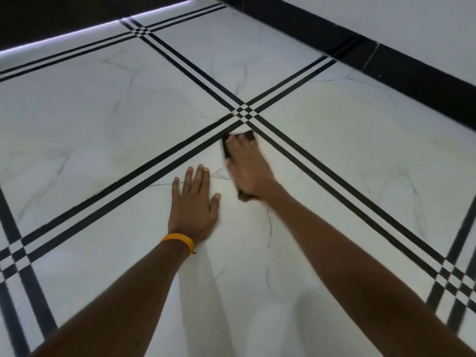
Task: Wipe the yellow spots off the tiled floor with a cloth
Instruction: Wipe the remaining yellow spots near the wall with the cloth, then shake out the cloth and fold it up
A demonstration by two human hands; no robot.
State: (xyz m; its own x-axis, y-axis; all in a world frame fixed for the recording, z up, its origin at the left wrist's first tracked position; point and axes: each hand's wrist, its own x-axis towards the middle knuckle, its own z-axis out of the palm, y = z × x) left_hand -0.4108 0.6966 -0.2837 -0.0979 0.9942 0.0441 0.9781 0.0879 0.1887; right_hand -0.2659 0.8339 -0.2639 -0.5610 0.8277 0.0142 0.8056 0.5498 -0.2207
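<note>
The person's left hand (193,215) lies flat on the white tiled floor (103,124) with its fingers straight and slightly spread, an orange wristband (179,240) at the wrist. Just to its right and a little farther off, the right hand (247,168), blurred, presses a dark cloth (226,146) against the tile, fingers stretched out over it rather than curled round it. The cloth sits just near of the crossing of black stripes (243,113). A black skirting (412,70) runs along the far right wall.
</note>
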